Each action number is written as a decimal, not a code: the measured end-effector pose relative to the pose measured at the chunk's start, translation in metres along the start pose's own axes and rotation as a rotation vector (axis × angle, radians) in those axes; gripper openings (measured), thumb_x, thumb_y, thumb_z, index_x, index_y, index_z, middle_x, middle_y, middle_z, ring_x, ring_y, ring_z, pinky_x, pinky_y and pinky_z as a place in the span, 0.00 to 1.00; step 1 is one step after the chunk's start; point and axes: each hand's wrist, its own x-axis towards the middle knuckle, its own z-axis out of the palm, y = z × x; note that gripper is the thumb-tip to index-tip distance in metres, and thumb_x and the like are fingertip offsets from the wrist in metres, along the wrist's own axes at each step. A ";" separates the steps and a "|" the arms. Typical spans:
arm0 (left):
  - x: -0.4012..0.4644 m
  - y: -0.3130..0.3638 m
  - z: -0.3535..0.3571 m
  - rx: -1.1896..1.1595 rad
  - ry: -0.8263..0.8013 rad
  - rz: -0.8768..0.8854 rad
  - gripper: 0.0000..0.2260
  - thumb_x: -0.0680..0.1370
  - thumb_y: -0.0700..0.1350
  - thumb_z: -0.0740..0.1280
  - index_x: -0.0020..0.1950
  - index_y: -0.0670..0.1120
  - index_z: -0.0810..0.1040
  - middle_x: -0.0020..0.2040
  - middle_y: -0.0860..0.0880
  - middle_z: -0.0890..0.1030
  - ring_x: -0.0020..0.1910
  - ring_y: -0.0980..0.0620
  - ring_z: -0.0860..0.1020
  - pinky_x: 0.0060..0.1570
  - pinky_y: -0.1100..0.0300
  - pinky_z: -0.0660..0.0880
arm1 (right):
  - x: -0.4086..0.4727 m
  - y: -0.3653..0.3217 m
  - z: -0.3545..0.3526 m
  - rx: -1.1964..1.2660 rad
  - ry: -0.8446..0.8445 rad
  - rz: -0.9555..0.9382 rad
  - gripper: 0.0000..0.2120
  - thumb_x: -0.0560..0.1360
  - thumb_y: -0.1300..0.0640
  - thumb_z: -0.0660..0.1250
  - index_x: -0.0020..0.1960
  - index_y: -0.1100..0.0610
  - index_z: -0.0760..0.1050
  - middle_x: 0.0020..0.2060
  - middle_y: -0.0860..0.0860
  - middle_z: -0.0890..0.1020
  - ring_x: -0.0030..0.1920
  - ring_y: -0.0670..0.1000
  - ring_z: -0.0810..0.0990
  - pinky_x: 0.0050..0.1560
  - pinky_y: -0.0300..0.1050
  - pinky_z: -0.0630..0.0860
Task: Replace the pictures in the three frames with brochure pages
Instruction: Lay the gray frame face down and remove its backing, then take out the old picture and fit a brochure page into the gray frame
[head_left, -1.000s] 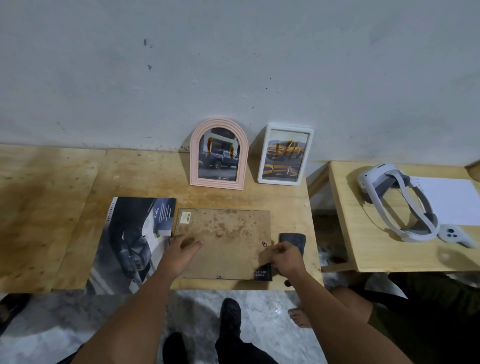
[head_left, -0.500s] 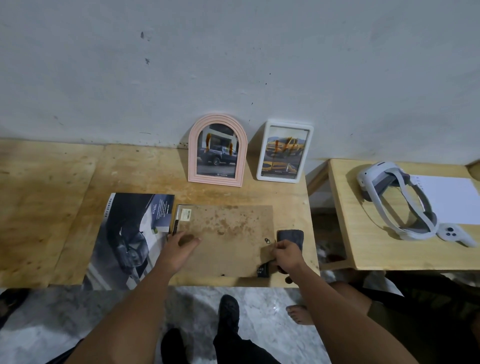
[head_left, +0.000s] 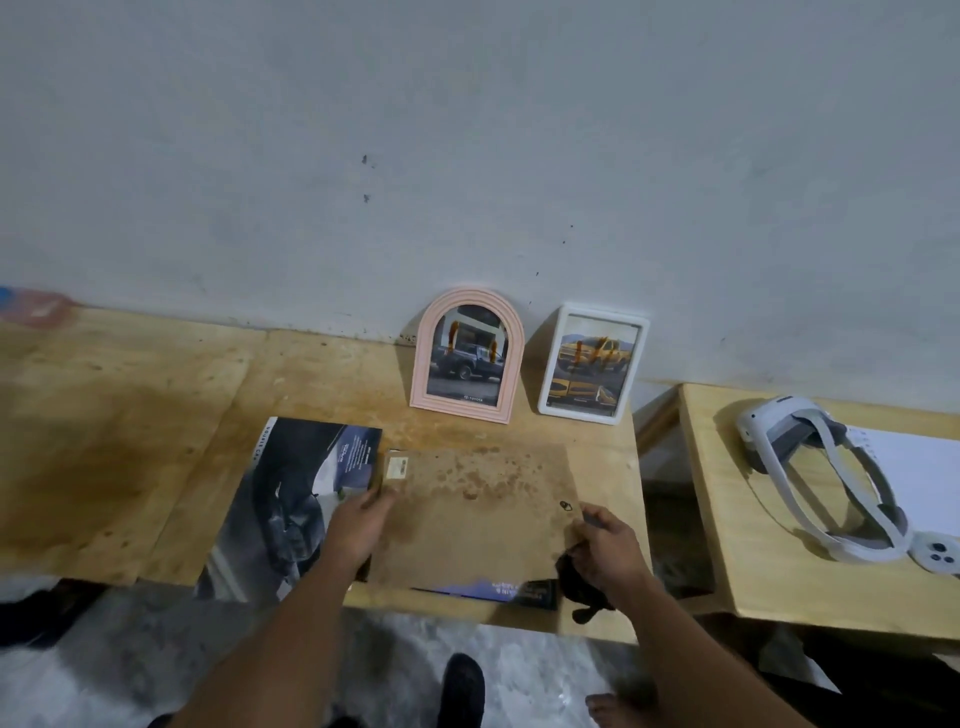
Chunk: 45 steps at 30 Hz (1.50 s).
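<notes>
From the head camera we count three frames on the wooden table (head_left: 156, 467): a pink arched frame (head_left: 466, 355) and a white rectangular frame (head_left: 593, 362) standing upright side by side against the grey wall (head_left: 467, 156), each showing a picture of a pickup truck, and a third frame lying face down near the front edge, so that only its brown backing board (head_left: 478, 514) faces us. We see one brochure (head_left: 291, 499), lying flat just left of the board, with its dark car cover up and its long axis running away from us, slightly tilted. The board's long axis runs left to right across the table, a small sticker at its far left corner and a small metal hanger near its right edge; a strip of bluish printed paper shows from under its near edge. Two hands work on it. Our left hand (head_left: 356, 527) rests on the board's left edge, fingers laid forward and close together, where board and brochure meet. Our right hand (head_left: 605, 551) sits at the board's right edge with its fingers curled down round a black piece there (we cannot tell what it is, as it is blurred). On a second table (head_left: 737, 561) to the right lie one white headset (head_left: 821, 467), one controller (head_left: 937, 553) and one white sheet (head_left: 924, 467).
</notes>
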 end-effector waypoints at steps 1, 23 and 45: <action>0.000 0.001 -0.010 -0.067 0.030 -0.024 0.09 0.82 0.54 0.68 0.45 0.52 0.82 0.52 0.44 0.83 0.52 0.45 0.80 0.57 0.50 0.74 | 0.000 -0.005 0.007 -0.008 -0.017 -0.007 0.10 0.83 0.64 0.61 0.60 0.57 0.79 0.48 0.62 0.86 0.46 0.68 0.82 0.41 0.59 0.80; 0.118 0.010 -0.252 -0.370 0.138 -0.137 0.28 0.70 0.66 0.74 0.63 0.49 0.82 0.59 0.44 0.84 0.56 0.42 0.82 0.54 0.46 0.80 | 0.023 -0.083 0.288 -0.221 -0.286 0.055 0.22 0.77 0.67 0.70 0.66 0.51 0.73 0.36 0.60 0.85 0.29 0.57 0.79 0.30 0.43 0.72; 0.254 0.048 -0.334 -0.024 0.288 0.203 0.17 0.84 0.49 0.65 0.72 0.47 0.77 0.66 0.47 0.80 0.60 0.49 0.78 0.52 0.61 0.73 | 0.078 -0.098 0.427 -0.483 -0.157 -0.207 0.25 0.78 0.62 0.68 0.75 0.56 0.71 0.67 0.56 0.78 0.63 0.55 0.79 0.61 0.48 0.76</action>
